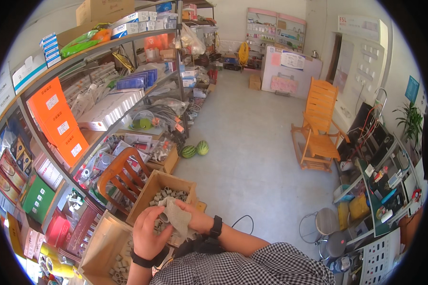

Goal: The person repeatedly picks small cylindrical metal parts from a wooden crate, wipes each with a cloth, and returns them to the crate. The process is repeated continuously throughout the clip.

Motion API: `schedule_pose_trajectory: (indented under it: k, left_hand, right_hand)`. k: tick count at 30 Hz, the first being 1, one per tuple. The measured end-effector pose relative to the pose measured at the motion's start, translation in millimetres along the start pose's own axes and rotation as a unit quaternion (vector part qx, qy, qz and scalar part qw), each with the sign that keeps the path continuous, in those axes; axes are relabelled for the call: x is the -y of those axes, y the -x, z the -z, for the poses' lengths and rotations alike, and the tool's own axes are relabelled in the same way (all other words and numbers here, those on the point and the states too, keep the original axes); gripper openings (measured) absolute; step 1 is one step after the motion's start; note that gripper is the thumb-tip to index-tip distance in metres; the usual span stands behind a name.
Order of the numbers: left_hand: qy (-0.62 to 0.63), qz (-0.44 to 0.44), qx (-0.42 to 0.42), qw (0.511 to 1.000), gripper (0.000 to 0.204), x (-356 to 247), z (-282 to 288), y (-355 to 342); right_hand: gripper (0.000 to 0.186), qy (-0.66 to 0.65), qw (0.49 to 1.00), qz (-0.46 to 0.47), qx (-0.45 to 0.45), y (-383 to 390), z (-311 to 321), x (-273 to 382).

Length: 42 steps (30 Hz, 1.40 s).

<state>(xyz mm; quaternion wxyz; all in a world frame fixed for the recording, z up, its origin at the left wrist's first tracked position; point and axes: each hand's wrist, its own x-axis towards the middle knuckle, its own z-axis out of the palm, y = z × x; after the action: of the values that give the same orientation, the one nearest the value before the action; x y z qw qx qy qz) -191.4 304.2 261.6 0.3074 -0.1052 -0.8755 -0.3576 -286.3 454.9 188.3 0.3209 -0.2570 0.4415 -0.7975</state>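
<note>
My left hand (146,236) curls its fingers around a short grey pipe fitting (164,217), whose round open end shows. My right hand (197,218) grips a beige cloth (179,219) pressed against the fitting; the cloth hides most of its fingertips. Beneath and beyond my hands stands a wooden box (148,195) with several grey pipe fittings (178,194) in it. Another wooden box (98,241), to the left and nearer, also has loose grey fittings (120,268) inside.
Tall shelves (107,45) full of cartons and parts run along the left. A wooden chair (121,173) stands behind the boxes. Two watermelons (195,149) lie on the grey floor (242,156). To the right are a rocking chair (321,128), round stools (327,221) and a cluttered glass-topped table (390,202).
</note>
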Motion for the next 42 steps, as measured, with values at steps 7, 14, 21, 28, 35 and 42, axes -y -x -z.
schedule_pose_trajectory:
  k: [7, 14, 21, 28, 35, 42]
  left_hand:
    - [-0.049, -0.1, 0.002, 0.994, 0.045, 2.2, 1.8, -3.6]
    - [-0.037, -0.096, -0.005, 0.995, 0.045, 3.8, 1.8, -6.3]
    - [-0.032, -0.054, 0.005, 0.998, 0.045, -0.3, 0.5, -5.7]
    - [-0.031, -0.086, -0.018, 0.996, 0.047, -3.9, -2.3, -8.7]
    - [-0.027, -0.044, 0.008, 0.999, 0.047, -4.6, -5.2, -4.7]
    - [-0.038, -0.134, 0.019, 0.99, 0.052, -0.1, -2.9, -6.2]
  right_hand:
    - [0.047, -0.177, 0.975, -0.122, -0.058, -8.3, 13.6, -9.2]
    - [0.045, 0.02, 0.998, 0.041, 0.035, -8.8, 9.0, -2.8]
    - [0.043, -0.038, 0.996, -0.048, -0.07, -9.3, 4.5, 4.9]
    - [0.044, -0.034, 0.999, 0.003, 0.035, -4.1, 5.8, 5.1]
    - [0.043, -0.091, 0.996, 0.007, -0.023, -2.1, 17.9, -12.1]
    - [0.044, -0.063, 0.998, -0.006, -0.02, -1.9, 19.8, -9.5]
